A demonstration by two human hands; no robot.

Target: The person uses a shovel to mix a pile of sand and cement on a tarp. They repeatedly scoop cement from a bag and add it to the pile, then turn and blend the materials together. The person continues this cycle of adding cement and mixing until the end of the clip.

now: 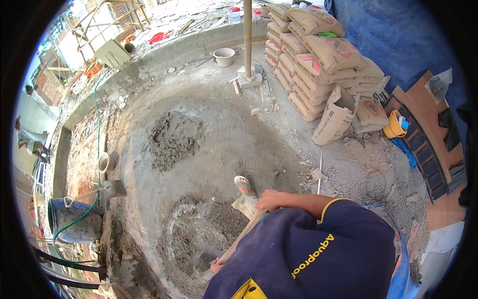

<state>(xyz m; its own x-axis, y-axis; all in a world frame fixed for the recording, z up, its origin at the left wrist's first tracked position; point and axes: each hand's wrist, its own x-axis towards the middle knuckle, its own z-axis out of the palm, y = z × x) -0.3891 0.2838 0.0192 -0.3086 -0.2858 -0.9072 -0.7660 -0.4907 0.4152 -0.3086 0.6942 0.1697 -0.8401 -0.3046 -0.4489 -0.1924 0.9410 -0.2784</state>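
Observation:
My right hand [269, 200] is closed around the upper part of a pale wooden handle [244, 235] that slants down to the left. Lower on the same handle, my left hand [216, 266] is wrapped round it, mostly hidden by my dark shirt. A flat grey metal blade [211, 257] shows beside my left hand; whether this long-handled tool is a shovel or a hoe I cannot tell. Below and ahead lies a grey, loose dry-looking mix [185, 234] on the concrete. My sandalled foot [243, 185] stands at its far edge. Farther ahead sits a wet, lumpy mortar heap [175, 139].
Stacked cement bags [318, 65] rise at the far right, with an opened paper bag [336, 117] and a yellow bucket [395, 124] near them. A post [247, 40] stands beside a white basin [224, 57]. Left are a blue drum [74, 222], green hose [96, 104] and another person [34, 144].

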